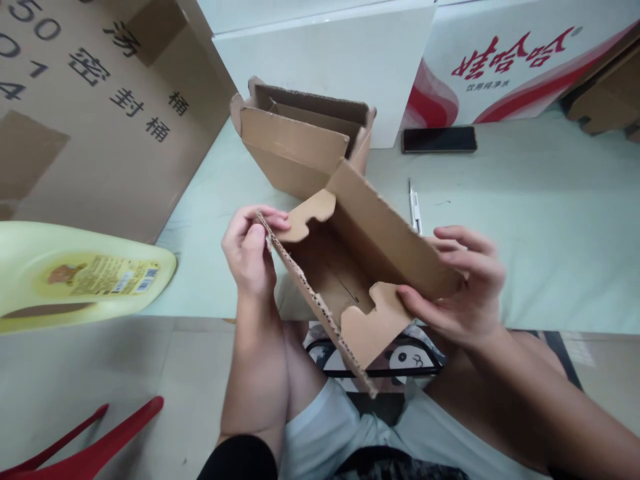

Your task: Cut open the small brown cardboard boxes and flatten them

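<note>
A brown cardboard box with its top flaps up is held tilted over the table's near edge. At its left end, my left hand pinches the near panel by the corner, thumb outside. My right hand grips the right end, its thumb on the notched flap and its fingers around the far panel. The other notched flap bends inward near my left fingers. Inside, the bottom is in shadow. Just behind, a second open cardboard box stands on the table.
On the pale green table lie a phone and a slim white cutter. White cartons line the back. A large carton and a yellow jug are at left. More cardboard sits at far right.
</note>
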The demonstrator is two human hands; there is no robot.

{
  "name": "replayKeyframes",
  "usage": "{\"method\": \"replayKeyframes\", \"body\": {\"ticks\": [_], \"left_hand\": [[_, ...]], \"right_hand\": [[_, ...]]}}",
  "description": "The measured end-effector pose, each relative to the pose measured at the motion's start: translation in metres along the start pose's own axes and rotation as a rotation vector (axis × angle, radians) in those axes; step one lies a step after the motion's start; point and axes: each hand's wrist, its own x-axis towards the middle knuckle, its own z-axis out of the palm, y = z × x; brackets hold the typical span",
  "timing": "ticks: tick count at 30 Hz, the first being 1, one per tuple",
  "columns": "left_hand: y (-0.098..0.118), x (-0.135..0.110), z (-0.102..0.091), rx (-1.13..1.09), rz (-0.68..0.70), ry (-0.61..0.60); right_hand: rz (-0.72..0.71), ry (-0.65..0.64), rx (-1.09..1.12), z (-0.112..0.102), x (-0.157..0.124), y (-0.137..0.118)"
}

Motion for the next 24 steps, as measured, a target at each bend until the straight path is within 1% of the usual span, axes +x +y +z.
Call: {"method": "replayKeyframes", "body": {"ticks": [2,3,5,7,8,10,11,13,15,17,18,21,23,24], "left_hand": [[-0.002,-0.002,-0.001,0.074,-0.013,-0.012],[-0.004,-0.003,-0.002,0.113,-0.029,-0.028],[-0.008,-0.004,-0.003,0.178,-0.038,-0.06],[-0.011,-0.004,-0.005,0.22,0.017,-0.096],[-0.011,-0.004,-0.006,0.238,0.062,-0.123],[-0.008,-0.003,-0.009,0.305,0.136,-0.215],[-0.005,-0.002,-0.01,0.354,0.149,-0.28],[0.001,-0.001,-0.013,0.446,0.129,-0.39],[0.004,0.0,-0.015,0.475,0.091,-0.426],[0.004,0.0,-0.017,0.45,0.077,-0.4],[0.002,0.0,-0.019,0.432,0.075,-0.384],[-0.005,0.003,-0.028,0.381,0.07,-0.325],[-0.01,0.006,-0.035,0.354,0.06,-0.217],[-0.011,0.007,-0.039,0.347,0.049,-0.146]], "right_hand": [[-0.023,-0.015,0.081,0.002,-0.001,0.006],[-0.064,-0.059,0.104,0.003,-0.002,0.008],[-0.145,-0.192,0.122,0.004,-0.003,0.012],[-0.184,-0.316,0.161,0.006,-0.004,0.015],[-0.178,-0.353,0.192,0.007,-0.006,0.015],[-0.139,-0.386,0.235,0.011,-0.009,0.014],[-0.126,-0.393,0.245,0.013,-0.01,0.013],[-0.104,-0.395,0.255,0.016,-0.013,0.011],[-0.08,-0.413,0.289,0.016,-0.016,0.011],[-0.012,-0.423,0.358,0.015,-0.018,0.015],[0.053,-0.414,0.39,0.013,-0.019,0.019],[0.336,-0.378,0.434,0.01,-0.022,0.037],[0.499,-0.404,0.447,0.01,-0.024,0.048],[0.543,-0.438,0.471,0.012,-0.025,0.052]]}}
